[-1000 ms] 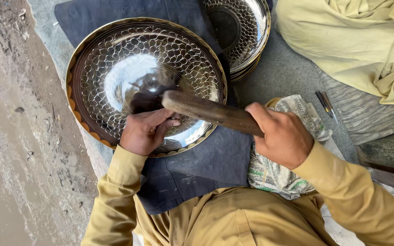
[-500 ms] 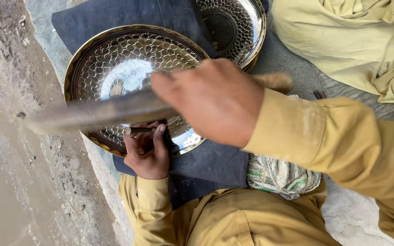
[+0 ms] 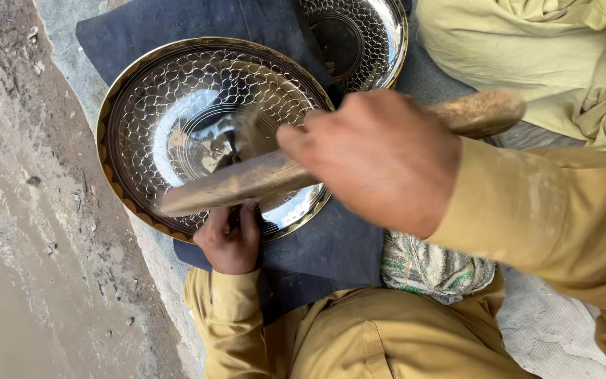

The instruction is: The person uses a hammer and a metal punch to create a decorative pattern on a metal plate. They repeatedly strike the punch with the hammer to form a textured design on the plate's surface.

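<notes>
A large round metal tray with a scale-like hammered pattern and a brass rim lies on a dark blue cloth. My left hand rests at its near rim, fingers pinched on a small tool I can barely see. My right hand is raised close to the camera, gripping a wooden-handled hammer that is blurred with motion; its handle end sticks out to the right.
A second patterned metal tray lies behind the first. A person in pale yellow-green clothing sits at the upper right. Rough bare ground runs along the left. A striped folded cloth lies by my knee.
My right hand lifted the hammer from the tray up toward the camera and is swinging it across. My left hand stayed at the tray's near rim.
</notes>
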